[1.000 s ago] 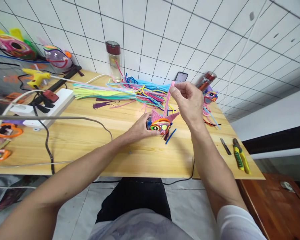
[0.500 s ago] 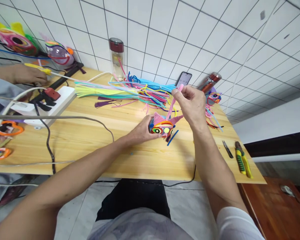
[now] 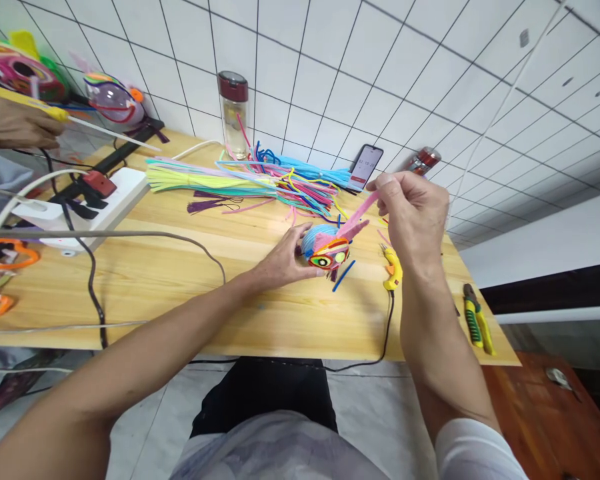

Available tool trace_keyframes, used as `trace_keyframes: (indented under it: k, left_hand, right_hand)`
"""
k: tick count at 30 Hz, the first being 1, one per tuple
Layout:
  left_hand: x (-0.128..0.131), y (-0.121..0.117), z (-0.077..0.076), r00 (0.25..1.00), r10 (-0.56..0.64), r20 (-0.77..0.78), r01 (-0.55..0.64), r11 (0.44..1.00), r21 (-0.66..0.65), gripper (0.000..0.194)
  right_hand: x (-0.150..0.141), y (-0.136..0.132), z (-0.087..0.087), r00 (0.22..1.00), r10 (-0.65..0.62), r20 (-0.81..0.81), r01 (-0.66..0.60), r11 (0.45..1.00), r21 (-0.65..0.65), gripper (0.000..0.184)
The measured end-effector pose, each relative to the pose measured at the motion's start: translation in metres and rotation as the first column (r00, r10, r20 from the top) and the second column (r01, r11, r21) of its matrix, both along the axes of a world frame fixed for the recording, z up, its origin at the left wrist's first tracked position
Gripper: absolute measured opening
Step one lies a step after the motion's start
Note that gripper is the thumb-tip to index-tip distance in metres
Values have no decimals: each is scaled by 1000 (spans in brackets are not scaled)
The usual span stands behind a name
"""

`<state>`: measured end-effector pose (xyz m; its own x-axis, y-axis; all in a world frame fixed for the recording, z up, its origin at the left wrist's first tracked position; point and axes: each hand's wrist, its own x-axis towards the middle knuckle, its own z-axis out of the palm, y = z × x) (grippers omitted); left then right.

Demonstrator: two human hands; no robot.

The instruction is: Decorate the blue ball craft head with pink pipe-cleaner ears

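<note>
My left hand [image 3: 285, 260] is wrapped round a small colourful mask-like figure [image 3: 325, 250] with pink pointed ears, ringed eyes and a blue coiled back. Between the thumb and fingers of my right hand [image 3: 413, 207] is a pink pipe cleaner [image 3: 364, 208], stretched up and to the right from the top of the figure. Whether its lower end is fixed there I cannot tell. A short blue pipe cleaner piece [image 3: 343, 276] lies beside the figure. Below my right hand, a yellow glue gun [image 3: 392, 268] rests on the table.
Bundled pipe cleaners [image 3: 215, 179] lie behind my hands, near a glass bottle [image 3: 234, 120] and a phone [image 3: 367, 167]. Pliers [image 3: 477, 320] are at the right. At left are a power strip [image 3: 115, 207], cables and another person's hand [image 3: 20, 123] with a yellow glue gun [image 3: 25, 101].
My right hand has moved right and towards me, pulling the pink pipe cleaner over to a slant. The figure has turned, showing its blue back. Another person's hand has come in and lifted the left glue gun.
</note>
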<state>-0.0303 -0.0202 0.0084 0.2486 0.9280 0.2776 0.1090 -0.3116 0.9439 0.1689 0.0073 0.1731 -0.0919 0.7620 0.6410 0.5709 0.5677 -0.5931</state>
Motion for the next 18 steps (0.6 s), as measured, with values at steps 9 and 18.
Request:
trace_keyframes:
  k: [9, 18]
  left_hand:
    - [-7, 0, 3, 1000, 20, -20, -20, 1000, 16, 111]
    - [-9, 0, 31, 968, 237, 85, -245, 964, 105, 56]
  right_hand:
    - [6, -2, 23, 996, -28, 87, 17, 992, 121, 29]
    - [13, 5, 29, 996, 20, 88, -31, 991, 129, 32]
